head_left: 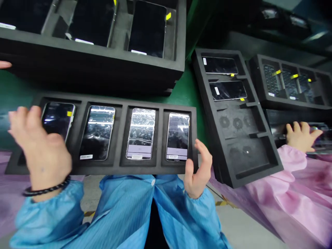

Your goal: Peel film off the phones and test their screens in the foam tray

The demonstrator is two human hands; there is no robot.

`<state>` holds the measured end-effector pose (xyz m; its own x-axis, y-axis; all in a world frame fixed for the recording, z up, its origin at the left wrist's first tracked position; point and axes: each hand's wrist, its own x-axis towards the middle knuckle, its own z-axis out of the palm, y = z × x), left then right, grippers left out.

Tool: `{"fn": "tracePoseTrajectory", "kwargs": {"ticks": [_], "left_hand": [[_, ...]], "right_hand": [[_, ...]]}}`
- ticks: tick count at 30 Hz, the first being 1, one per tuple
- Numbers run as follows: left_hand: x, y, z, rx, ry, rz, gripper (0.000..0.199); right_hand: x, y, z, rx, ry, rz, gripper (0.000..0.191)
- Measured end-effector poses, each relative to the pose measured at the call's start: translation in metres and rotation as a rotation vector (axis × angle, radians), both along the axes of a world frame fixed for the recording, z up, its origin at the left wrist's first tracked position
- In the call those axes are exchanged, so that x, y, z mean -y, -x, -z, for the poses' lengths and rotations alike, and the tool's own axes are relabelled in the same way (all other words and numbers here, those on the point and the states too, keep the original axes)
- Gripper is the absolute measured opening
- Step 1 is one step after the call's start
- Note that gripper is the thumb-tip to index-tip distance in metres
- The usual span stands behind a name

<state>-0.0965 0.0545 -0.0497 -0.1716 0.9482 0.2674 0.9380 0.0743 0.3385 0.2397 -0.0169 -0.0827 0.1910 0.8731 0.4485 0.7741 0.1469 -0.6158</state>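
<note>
A black foam tray lies in front of me with several smartphones, one per slot. My left hand, a dark braided band on its wrist, is above the tray's left end with fingers stretched out. It partly covers the leftmost phone, which has a yellow tab. In the middle slots are a dark phone and a phone with a lit screen. At the tray's right end, beside another lit phone, is my right hand, thumb and fingers apart. Whether it touches the foam I cannot tell.
Behind stands a stack of foam trays with dark phones. To the right, another tray holds two phones; a further tray lies beyond. A co-worker's hand with a pink sleeve is at right; another person's fingertip shows at left.
</note>
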Motion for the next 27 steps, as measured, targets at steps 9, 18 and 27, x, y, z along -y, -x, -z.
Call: {"fn": "tracePoseTrajectory", "kwargs": {"ticks": [9, 18, 27], "left_hand": [[-0.006, 0.073, 0.011, 0.218, 0.288, -0.325, 0.088], [0.059, 0.023, 0.012, 0.132, 0.296, -0.352, 0.089], [0.011, 0.005, 0.020, -0.015, 0.376, -0.215, 0.104]], "right_hand": [[-0.024, 0.019, 0.015, -0.023, -0.174, -0.028, 0.043], [-0.056, 0.068, -0.027, 0.208, 0.071, -0.331, 0.029], [-0.074, 0.120, -0.009, 0.388, 0.257, -0.450, 0.041]]}}
